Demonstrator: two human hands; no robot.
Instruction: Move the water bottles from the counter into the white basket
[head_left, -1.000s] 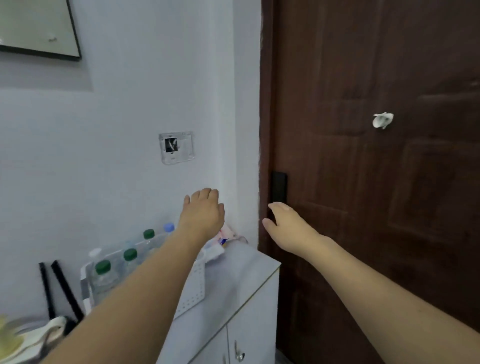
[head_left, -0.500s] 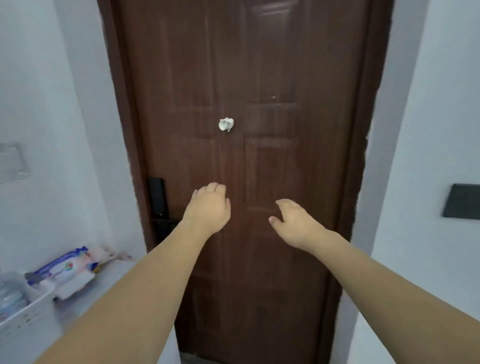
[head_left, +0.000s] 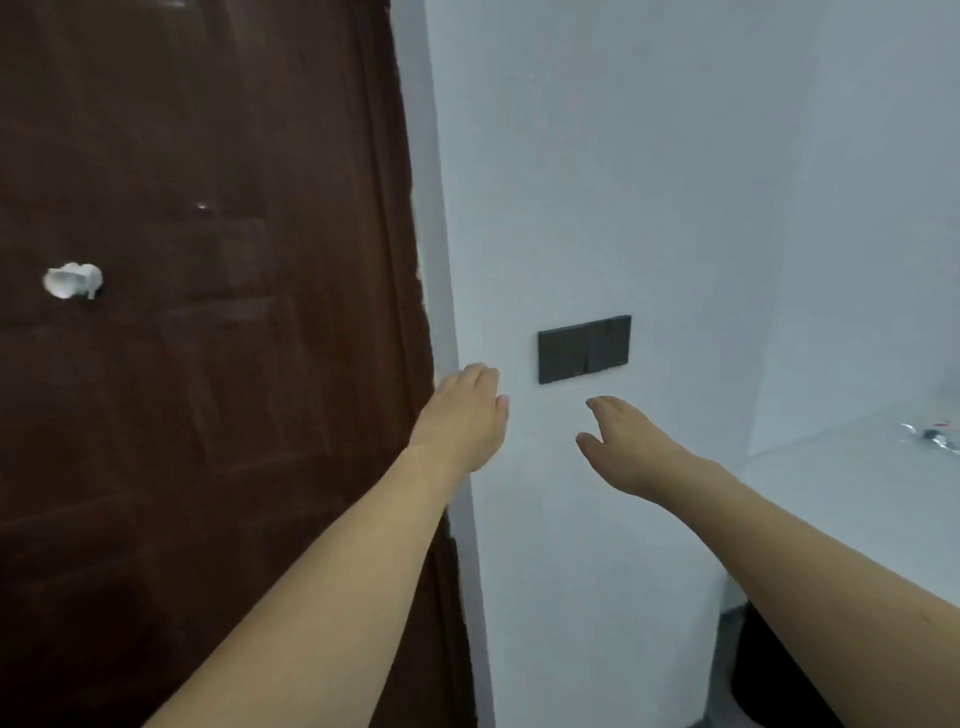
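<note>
White-painted wall (head_left: 675, 182) is filling the right half of the view, and a dark brown door (head_left: 208, 415) is filling the left. Both arms are being held out forward at mid-height. The left hand (head_left: 465, 421) is being held palm down, its fingers loosely bent, over the door's edge; nothing is being gripped by it. The right hand (head_left: 623, 447) is being held with fingers relaxed and thumb spread, and nothing is being carried by it either. A black switch plate (head_left: 584, 349) is being passed just above and between the two hands; neither hand is touching it.

No water bottle and no white basket are being shown in this view. A pale counter surface (head_left: 831, 493) is being shown at the right, beyond the right forearm, with a small glinting object (head_left: 935, 436) at its far right edge; it is too blurred to be identified.

It is being judged that the counter lies to the right of both hands, so the right hand is the nearer one. The long axis of any bottle cannot be told, and neither can the basket's position.
</note>
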